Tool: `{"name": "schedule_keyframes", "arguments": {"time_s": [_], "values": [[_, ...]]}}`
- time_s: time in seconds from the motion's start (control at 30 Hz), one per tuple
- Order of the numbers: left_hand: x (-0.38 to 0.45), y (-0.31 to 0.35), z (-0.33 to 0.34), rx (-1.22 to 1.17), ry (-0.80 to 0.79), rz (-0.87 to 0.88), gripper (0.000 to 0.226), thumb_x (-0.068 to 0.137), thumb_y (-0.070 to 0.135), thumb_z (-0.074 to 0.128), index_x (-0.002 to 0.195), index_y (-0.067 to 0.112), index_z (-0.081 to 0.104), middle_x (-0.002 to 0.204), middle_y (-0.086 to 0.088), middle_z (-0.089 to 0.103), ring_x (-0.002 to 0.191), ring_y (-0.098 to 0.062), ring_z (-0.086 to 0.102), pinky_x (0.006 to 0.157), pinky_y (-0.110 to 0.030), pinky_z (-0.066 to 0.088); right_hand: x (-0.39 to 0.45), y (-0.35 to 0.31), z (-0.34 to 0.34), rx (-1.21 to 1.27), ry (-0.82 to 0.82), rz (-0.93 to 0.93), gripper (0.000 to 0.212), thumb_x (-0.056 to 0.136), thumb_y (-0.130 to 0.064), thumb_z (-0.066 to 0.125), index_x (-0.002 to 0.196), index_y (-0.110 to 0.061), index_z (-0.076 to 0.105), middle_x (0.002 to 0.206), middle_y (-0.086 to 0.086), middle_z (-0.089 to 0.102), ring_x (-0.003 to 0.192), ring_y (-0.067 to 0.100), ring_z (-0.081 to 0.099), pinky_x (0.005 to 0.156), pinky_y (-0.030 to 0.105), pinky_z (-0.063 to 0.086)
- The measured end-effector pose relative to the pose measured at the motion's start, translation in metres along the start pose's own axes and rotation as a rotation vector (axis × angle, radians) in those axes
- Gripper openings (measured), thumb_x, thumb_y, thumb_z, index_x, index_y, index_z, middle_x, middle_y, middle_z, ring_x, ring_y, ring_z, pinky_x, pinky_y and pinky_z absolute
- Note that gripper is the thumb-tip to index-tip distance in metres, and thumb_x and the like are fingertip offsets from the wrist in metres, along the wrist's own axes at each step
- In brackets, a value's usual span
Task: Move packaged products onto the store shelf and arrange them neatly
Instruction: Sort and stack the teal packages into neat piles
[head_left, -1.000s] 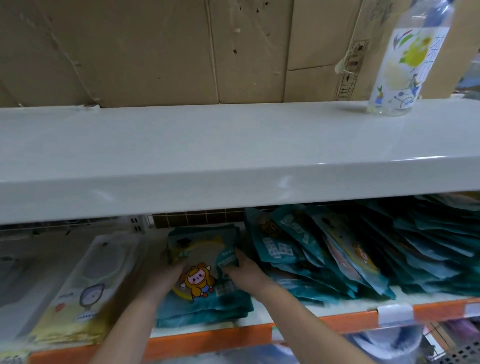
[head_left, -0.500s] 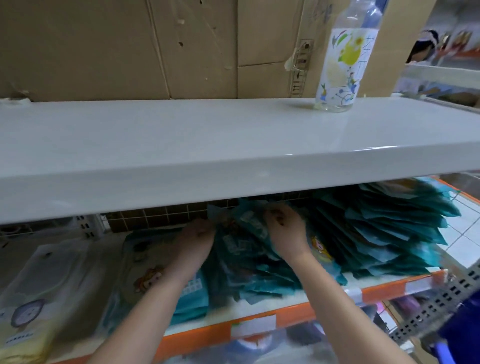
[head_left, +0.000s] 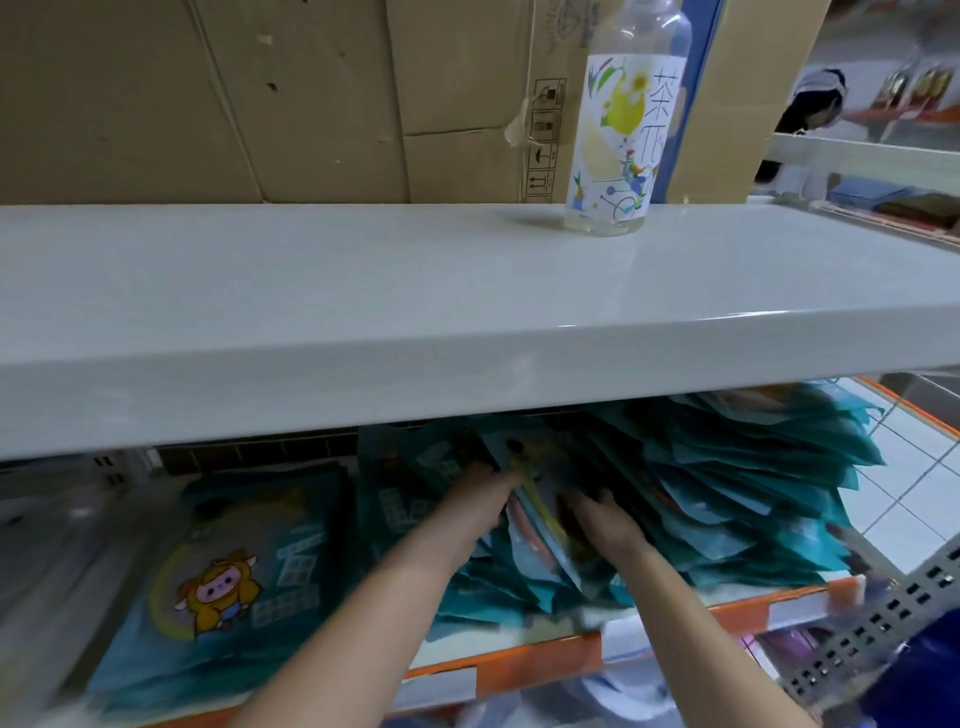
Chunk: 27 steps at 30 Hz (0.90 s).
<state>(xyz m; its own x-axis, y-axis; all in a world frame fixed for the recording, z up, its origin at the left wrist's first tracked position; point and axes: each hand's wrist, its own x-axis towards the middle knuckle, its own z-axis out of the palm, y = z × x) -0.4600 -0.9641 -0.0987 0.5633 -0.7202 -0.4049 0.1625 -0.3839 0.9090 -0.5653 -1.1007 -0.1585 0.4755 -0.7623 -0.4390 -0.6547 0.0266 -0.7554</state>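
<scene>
On the lower shelf (head_left: 519, 660), with its orange front edge, lies a flat stack of teal packets (head_left: 234, 587) showing a yellow cartoon figure. To its right leans a long slanted row of teal packets (head_left: 727, 499). My left hand (head_left: 483, 488) and my right hand (head_left: 602, 525) are both pushed into that row near its left end, fingers between the packets and parting them. The fingertips are hidden among the packets. The image is blurred there.
A white upper shelf (head_left: 363, 322) juts out above the hands and hides the back of the lower shelf. A clear labelled bottle (head_left: 621, 135) stands on it before brown cardboard boxes (head_left: 208, 93). Pale packets (head_left: 62, 561) lie at far left. A person (head_left: 810, 114) stands far right.
Both hands left the flat stack with the cartoon figure and moved right into the slanted row of packets. The view has swung to the right.
</scene>
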Motion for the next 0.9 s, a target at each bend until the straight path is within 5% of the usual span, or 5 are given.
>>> {"name": "schedule_keyframes", "arguments": {"time_s": [0.2, 0.33, 0.47, 0.67, 0.9], "values": [[0.008, 0.001, 0.011, 0.004, 0.143, -0.055, 0.029, 0.085, 0.025, 0.068, 0.104, 0.003, 0.065, 0.084, -0.008, 0.068, 0.071, -0.019, 0.064, 0.057, -0.021, 0.051, -0.009, -0.003, 0.004, 0.200, -0.095, -0.126, 0.085, 0.061, -0.061, 0.074, 0.133, -0.018, 0.054, 0.130, 0.001, 0.057, 0.119, 0.023, 0.054, 0.106, 0.039, 0.041], [0.006, -0.006, -0.001, -0.001, 0.221, -0.043, 0.026, 0.082, 0.015, 0.066, 0.107, 0.005, 0.063, 0.086, -0.009, 0.066, 0.074, -0.020, 0.064, 0.064, -0.027, 0.051, -0.005, 0.005, 0.003, 0.301, -0.077, -0.038, 0.064, 0.074, -0.050, 0.071, 0.123, -0.012, 0.056, 0.116, 0.007, 0.063, 0.105, 0.026, 0.060, 0.098, 0.038, 0.047], [-0.003, -0.019, -0.009, -0.238, 0.232, -0.013, 0.025, 0.082, 0.017, 0.069, 0.105, 0.014, 0.061, 0.097, -0.013, 0.071, 0.086, -0.029, 0.069, 0.078, -0.038, 0.057, -0.006, -0.005, 0.005, 0.390, -0.081, -0.019, 0.079, 0.072, -0.054, 0.072, 0.135, -0.011, 0.049, 0.123, 0.012, 0.061, 0.107, 0.030, 0.060, 0.098, 0.043, 0.048], [-0.007, -0.020, -0.019, -0.424, 0.218, 0.115, 0.031, 0.081, 0.017, 0.071, 0.110, 0.018, 0.062, 0.099, -0.009, 0.073, 0.089, -0.026, 0.070, 0.079, -0.038, 0.056, -0.025, -0.035, -0.011, 0.245, 0.200, -0.246, 0.058, 0.079, -0.042, 0.070, 0.124, -0.008, 0.058, 0.117, 0.010, 0.063, 0.107, 0.030, 0.059, 0.093, 0.039, 0.048], [-0.031, -0.003, -0.058, -0.481, 0.109, 0.281, 0.033, 0.084, 0.008, 0.067, 0.117, 0.010, 0.062, 0.100, -0.011, 0.074, 0.091, -0.027, 0.072, 0.074, -0.035, 0.056, -0.064, -0.073, -0.004, 0.317, 0.200, -0.449, 0.042, 0.082, -0.035, 0.068, 0.116, -0.014, 0.055, 0.113, 0.003, 0.062, 0.108, 0.025, 0.058, 0.091, 0.038, 0.047]]}}
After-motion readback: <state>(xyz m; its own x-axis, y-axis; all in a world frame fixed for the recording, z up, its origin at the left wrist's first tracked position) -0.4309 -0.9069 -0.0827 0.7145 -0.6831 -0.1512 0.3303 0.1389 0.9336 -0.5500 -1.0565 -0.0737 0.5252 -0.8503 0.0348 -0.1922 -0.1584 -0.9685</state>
